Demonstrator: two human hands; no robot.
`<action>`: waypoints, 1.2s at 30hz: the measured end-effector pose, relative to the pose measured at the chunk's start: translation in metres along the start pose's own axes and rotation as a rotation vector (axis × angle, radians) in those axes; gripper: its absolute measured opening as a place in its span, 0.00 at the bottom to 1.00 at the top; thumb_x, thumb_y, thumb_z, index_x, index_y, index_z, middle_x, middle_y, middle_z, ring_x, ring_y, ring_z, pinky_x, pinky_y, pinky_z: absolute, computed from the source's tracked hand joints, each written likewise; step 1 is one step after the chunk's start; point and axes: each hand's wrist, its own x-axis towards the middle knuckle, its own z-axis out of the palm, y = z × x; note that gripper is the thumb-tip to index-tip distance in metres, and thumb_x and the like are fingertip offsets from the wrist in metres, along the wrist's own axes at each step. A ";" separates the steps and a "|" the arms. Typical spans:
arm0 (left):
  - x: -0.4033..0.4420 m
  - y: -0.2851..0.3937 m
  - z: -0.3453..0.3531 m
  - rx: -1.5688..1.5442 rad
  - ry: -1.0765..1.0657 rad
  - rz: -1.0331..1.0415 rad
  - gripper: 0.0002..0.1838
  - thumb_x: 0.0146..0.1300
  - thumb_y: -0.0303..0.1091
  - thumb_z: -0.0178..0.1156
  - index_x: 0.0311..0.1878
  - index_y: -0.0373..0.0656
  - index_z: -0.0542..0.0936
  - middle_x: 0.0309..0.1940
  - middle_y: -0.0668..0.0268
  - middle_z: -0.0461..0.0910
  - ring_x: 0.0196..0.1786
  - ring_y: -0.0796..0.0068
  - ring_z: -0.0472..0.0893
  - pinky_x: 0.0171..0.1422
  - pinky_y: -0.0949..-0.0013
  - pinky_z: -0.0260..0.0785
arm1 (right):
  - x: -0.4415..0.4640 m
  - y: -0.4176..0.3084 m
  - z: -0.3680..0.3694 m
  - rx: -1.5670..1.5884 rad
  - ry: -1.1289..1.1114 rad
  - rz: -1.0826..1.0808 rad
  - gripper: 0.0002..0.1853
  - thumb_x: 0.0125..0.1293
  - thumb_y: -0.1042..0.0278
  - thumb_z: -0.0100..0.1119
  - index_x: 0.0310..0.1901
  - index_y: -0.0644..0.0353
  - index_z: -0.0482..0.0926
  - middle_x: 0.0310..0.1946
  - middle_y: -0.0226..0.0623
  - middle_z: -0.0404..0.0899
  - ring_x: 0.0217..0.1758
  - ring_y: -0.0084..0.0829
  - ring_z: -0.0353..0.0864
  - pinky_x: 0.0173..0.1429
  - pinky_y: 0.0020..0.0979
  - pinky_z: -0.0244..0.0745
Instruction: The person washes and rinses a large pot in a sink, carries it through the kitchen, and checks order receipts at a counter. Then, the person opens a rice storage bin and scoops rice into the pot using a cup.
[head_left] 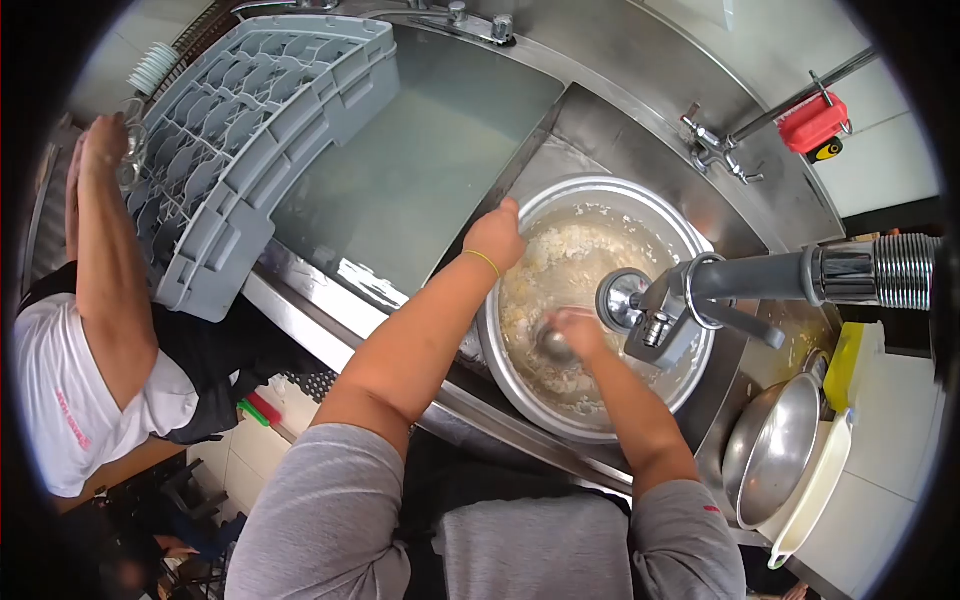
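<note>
A large metal pot (pixel 505 375) stands in the sink, with cloudy water and whitish bits like cooked rice inside. My left hand (pixel 497 235), with a yellow band at the wrist, is closed on the pot's rim at the upper left. Down inside the pot is my right hand (pixel 574 330), its fingers closed and blurred. At its fingertips shows a small round metallic thing (pixel 555 346), perhaps a scrubber or a ladle; I cannot make out which. Over the pot's right side hangs a spray nozzle (pixel 622 300), its outlet toward the water.
Left of the pot lies a basin of murky water (pixel 420 160). A grey glass rack (pixel 240 220) sits at its edge, where a co-worker's hand (pixel 106 143) holds a glass. Metal bowls (pixel 775 450) lean at the right. A tap (pixel 715 150) is on the back wall.
</note>
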 end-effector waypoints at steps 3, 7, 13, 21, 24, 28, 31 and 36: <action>0.008 -0.010 0.008 -0.011 0.032 0.038 0.17 0.50 0.28 0.59 0.42 0.35 0.66 0.35 0.43 0.79 0.43 0.45 0.80 0.48 0.52 0.72 | 0.039 0.057 0.029 0.190 0.232 -0.099 0.16 0.68 0.58 0.49 0.40 0.61 0.81 0.39 0.46 0.81 0.45 0.40 0.79 0.53 0.37 0.71; 0.007 -0.008 0.009 -0.025 0.038 0.029 0.17 0.50 0.27 0.58 0.42 0.35 0.66 0.35 0.43 0.79 0.42 0.46 0.80 0.48 0.52 0.72 | 0.030 -0.013 0.051 -0.181 0.166 0.183 0.19 0.70 0.53 0.44 0.45 0.60 0.79 0.41 0.47 0.80 0.47 0.46 0.78 0.55 0.41 0.69; 0.009 -0.009 0.009 -0.011 0.012 0.024 0.17 0.54 0.23 0.53 0.48 0.33 0.68 0.37 0.42 0.80 0.44 0.47 0.81 0.50 0.53 0.73 | 0.069 0.083 -0.022 0.408 0.480 -0.042 0.22 0.69 0.49 0.49 0.37 0.63 0.79 0.32 0.39 0.80 0.33 0.30 0.76 0.36 0.33 0.72; 0.006 -0.009 0.007 -0.079 -0.001 -0.009 0.16 0.50 0.25 0.56 0.44 0.33 0.68 0.34 0.43 0.80 0.41 0.47 0.81 0.48 0.53 0.73 | 0.055 0.051 0.036 -0.085 0.511 0.177 0.16 0.64 0.61 0.54 0.45 0.64 0.76 0.39 0.52 0.78 0.42 0.47 0.78 0.47 0.43 0.72; 0.007 -0.011 0.010 -0.093 0.013 0.002 0.16 0.50 0.24 0.55 0.43 0.33 0.68 0.34 0.43 0.80 0.41 0.47 0.81 0.47 0.53 0.73 | 0.055 0.097 -0.047 0.435 0.908 0.440 0.18 0.63 0.59 0.57 0.46 0.65 0.76 0.40 0.51 0.79 0.43 0.46 0.78 0.50 0.42 0.71; 0.007 -0.009 0.007 -0.111 -0.003 -0.004 0.15 0.51 0.23 0.54 0.43 0.33 0.68 0.34 0.43 0.80 0.41 0.47 0.80 0.47 0.52 0.73 | 0.084 0.054 -0.049 0.505 1.154 0.291 0.21 0.61 0.57 0.60 0.48 0.67 0.75 0.41 0.51 0.79 0.45 0.44 0.78 0.52 0.41 0.70; 0.008 -0.006 0.001 -0.122 -0.002 -0.010 0.14 0.51 0.23 0.54 0.43 0.34 0.69 0.34 0.43 0.79 0.42 0.47 0.80 0.47 0.52 0.72 | 0.113 -0.012 -0.015 0.372 0.925 -0.029 0.24 0.60 0.55 0.62 0.49 0.68 0.75 0.42 0.50 0.79 0.46 0.42 0.78 0.54 0.40 0.69; 0.008 -0.005 -0.001 -0.134 -0.006 -0.009 0.14 0.52 0.23 0.53 0.43 0.35 0.69 0.34 0.43 0.79 0.41 0.47 0.80 0.47 0.51 0.72 | 0.107 -0.019 -0.045 0.356 1.084 0.453 0.30 0.58 0.51 0.66 0.51 0.71 0.74 0.43 0.48 0.80 0.45 0.35 0.78 0.51 0.35 0.71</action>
